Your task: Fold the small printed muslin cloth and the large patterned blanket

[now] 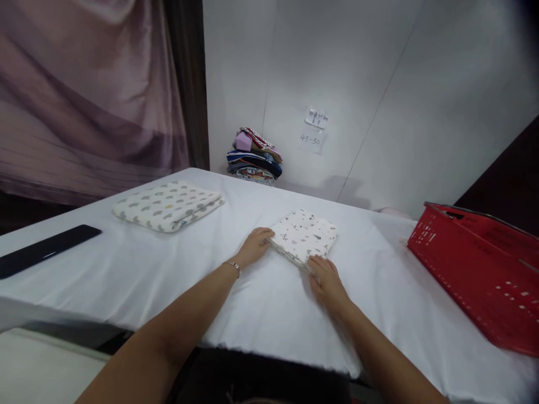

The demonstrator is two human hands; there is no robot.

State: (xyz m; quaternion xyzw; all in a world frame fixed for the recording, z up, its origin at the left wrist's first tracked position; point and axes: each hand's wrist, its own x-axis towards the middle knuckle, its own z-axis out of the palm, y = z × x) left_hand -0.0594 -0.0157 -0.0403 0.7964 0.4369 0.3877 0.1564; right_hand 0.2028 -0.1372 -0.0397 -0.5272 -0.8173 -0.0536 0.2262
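Observation:
A small folded white cloth (304, 234) with a scattered dark and beige print lies on the white-covered table in front of me. My left hand (255, 244) grips its near left corner, fingers on top and thumb at the edge. At the near right corner, my right hand (327, 279) holds the fabric the same way, with its fingers curled over the edge. The undersides of both grips are hidden. To the left rests a larger folded white cloth (168, 205) with grey shapes, apart from both hands.
A red plastic basket (475, 269) stands on the table's right side. A black flat object (46, 249) lies near the left edge. Behind the white-covered table (168, 275) is a stack of folded fabrics (255, 160) against the wall. A pink curtain (88, 95) hangs at left.

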